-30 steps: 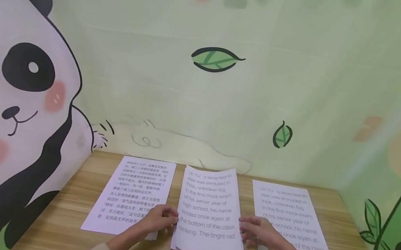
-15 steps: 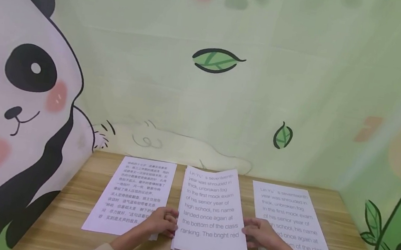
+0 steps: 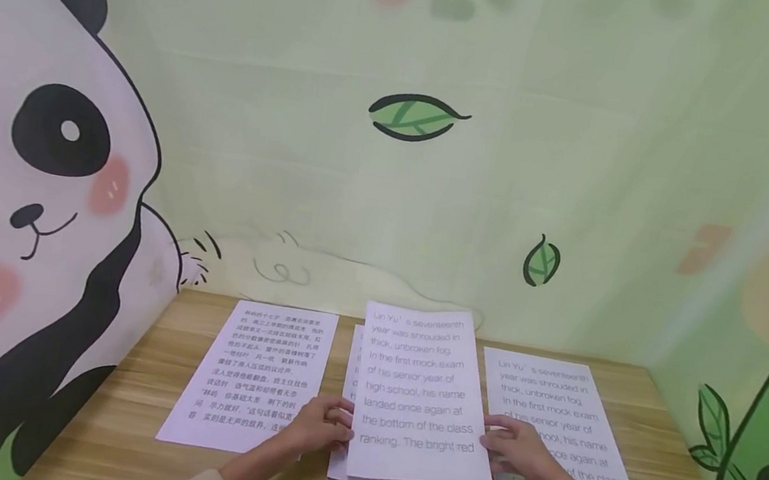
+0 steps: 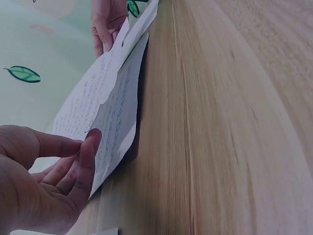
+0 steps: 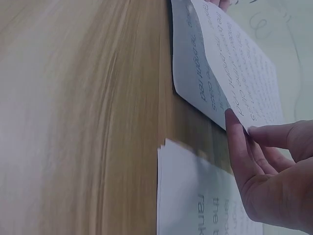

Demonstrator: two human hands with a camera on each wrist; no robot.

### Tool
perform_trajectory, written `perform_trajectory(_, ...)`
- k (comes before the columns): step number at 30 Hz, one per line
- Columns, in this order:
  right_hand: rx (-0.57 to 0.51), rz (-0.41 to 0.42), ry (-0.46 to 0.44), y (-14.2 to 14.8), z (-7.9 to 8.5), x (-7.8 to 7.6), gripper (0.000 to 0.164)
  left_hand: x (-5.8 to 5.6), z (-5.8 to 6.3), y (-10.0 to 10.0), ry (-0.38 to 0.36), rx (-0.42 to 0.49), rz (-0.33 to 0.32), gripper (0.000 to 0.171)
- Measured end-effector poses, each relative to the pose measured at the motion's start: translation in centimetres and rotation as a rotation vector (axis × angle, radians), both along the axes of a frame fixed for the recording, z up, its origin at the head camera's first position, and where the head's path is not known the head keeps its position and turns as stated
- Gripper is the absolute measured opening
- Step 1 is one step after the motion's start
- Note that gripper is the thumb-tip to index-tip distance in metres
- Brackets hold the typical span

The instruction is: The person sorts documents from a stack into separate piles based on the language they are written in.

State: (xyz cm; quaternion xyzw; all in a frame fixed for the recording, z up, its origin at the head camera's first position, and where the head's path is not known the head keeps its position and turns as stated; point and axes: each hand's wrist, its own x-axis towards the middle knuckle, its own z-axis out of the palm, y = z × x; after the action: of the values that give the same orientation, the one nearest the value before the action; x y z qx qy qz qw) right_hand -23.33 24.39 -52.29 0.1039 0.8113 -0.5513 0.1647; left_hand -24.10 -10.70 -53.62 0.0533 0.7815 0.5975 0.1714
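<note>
A printed sheet of paper [image 3: 419, 396] with large English text is raised over the middle paper stack [image 3: 344, 427], shifted a little to its right. My left hand [image 3: 318, 426] pinches the sheet's left edge between thumb and fingers, as the left wrist view shows with the hand [image 4: 54, 176] close up. On the opposite edge, my right hand [image 3: 513, 452] pinches the sheet too; in the right wrist view its thumb and fingers [image 5: 237, 147] meet at the paper's edge. Below the raised sheet, the stack lies on the table with similar English text.
To the left lies a stack of sheets [image 3: 252, 376] printed in Chinese, partly under my left forearm. On the right is another English-text stack [image 3: 552, 397], partly covered by my right hand. The wooden table [image 3: 145, 371] meets a green panda-patterned backdrop [image 3: 281, 139] behind.
Both hands have lifted the top sheet off the middle stack and moved it slightly right and up. Earlier it lay over the stack with its upper right corner curled.
</note>
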Motion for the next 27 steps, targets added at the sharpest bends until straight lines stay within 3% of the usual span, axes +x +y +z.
perform_trajectory(9,0.015,-0.042,-0.02,2.6,-0.1,0.7,0.051,0.0,-0.9,2.6,-0.008,0.08,-0.025,0.038)
perform_trajectory(15,0.03,-0.068,-0.03,5.2,-0.5,1.2,0.055,-0.1,-1.0,5.0,-0.008,0.076,-0.047,0.036)
perform_trajectory(27,0.057,-0.113,-0.049,12.9,-0.2,2.7,0.067,0.6,-0.2,12.9,-0.049,0.12,-0.049,0.032)
